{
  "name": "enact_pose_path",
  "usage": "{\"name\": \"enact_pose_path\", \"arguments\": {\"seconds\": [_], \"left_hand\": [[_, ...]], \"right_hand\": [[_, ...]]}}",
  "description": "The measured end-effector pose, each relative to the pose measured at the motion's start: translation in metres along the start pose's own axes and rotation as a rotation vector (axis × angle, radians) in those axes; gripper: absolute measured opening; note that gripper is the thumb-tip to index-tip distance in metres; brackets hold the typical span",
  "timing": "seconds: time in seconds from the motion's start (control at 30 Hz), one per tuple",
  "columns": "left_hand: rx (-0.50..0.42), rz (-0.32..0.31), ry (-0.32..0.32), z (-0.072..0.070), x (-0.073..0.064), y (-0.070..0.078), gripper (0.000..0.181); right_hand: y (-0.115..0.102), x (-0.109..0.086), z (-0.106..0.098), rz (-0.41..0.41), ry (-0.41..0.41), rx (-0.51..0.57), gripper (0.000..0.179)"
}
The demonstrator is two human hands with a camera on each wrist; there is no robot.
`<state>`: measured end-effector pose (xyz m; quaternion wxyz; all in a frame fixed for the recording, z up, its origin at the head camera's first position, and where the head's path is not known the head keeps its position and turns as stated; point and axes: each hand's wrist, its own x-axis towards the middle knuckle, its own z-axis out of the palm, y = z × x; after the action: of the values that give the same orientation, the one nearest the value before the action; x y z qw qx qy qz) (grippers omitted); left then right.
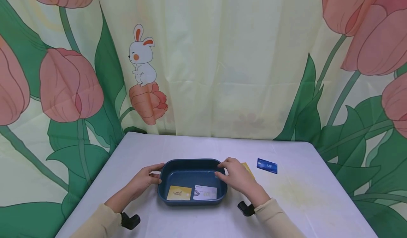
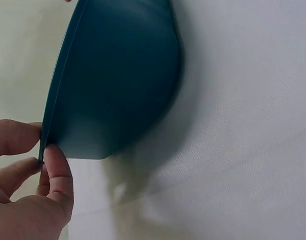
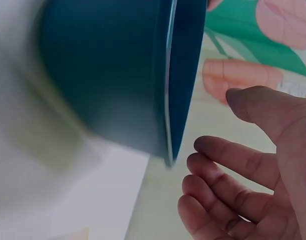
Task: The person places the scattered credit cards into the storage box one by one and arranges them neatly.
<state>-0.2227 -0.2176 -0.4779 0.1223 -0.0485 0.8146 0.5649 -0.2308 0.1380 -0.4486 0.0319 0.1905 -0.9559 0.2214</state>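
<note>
- Tray (image 1: 190, 178), dark blue and oblong, is standing on the white table (image 1: 190, 146) before the person, its long sides running left to right, presumably so that both short ends are lying within reach; whether its base is bearing fully on the surface cannot be told.
- Inside, a yellow card (image 1: 179, 192) and a white card (image 1: 205, 192) are lying side by side along the near wall without overlapping, an arrangement probably keeping each one readable from above.
- At the left end, the left hand (image 1: 143, 181) is pinching the rim between thumb and fingers, the thin edge apparently offering the easiest hold and steadying the tray.
- At the right end, the right hand (image 1: 238, 175) is hovering just beside the rim, fingers relaxed and well parted from the thumb; it is holding nothing, and the right wrist view is showing a gap, perhaps suited to receiving the edge.
- Beyond that hand, a second yellow card (image 1: 248, 169) is lying partly hidden, and a blue card (image 1: 267, 166) marked "VIP" is resting farther right, both outside the tray.
- Behind the table, a tulip-printed curtain (image 1: 248, 54) is hanging, seemingly as a backdrop.
</note>
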Motion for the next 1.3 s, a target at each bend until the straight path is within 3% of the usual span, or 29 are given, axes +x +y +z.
{"name": "enact_pose_path", "arguments": {"seconds": [0.43, 0.63, 0.97, 1.3], "left_hand": [[-0.022, -0.002, -0.012, -0.001, 0.0, -0.003, 0.072], [-0.013, 0.007, -0.009, 0.001, 0.001, -0.003, 0.071], [-0.008, 0.01, -0.011, 0.001, 0.0, -0.003, 0.071], [-0.01, 0.007, -0.014, 0.0, -0.002, -0.003, 0.071]], "right_hand": [[0.058, 0.004, -0.016, 0.116, 0.039, -0.03, 0.03], [0.071, 0.002, -0.022, 0.146, 0.031, -0.027, 0.029], [0.088, 0.001, -0.016, 0.271, -0.024, -0.004, 0.03], [0.098, 0.002, -0.006, 0.315, 0.098, -0.038, 0.035]]}}
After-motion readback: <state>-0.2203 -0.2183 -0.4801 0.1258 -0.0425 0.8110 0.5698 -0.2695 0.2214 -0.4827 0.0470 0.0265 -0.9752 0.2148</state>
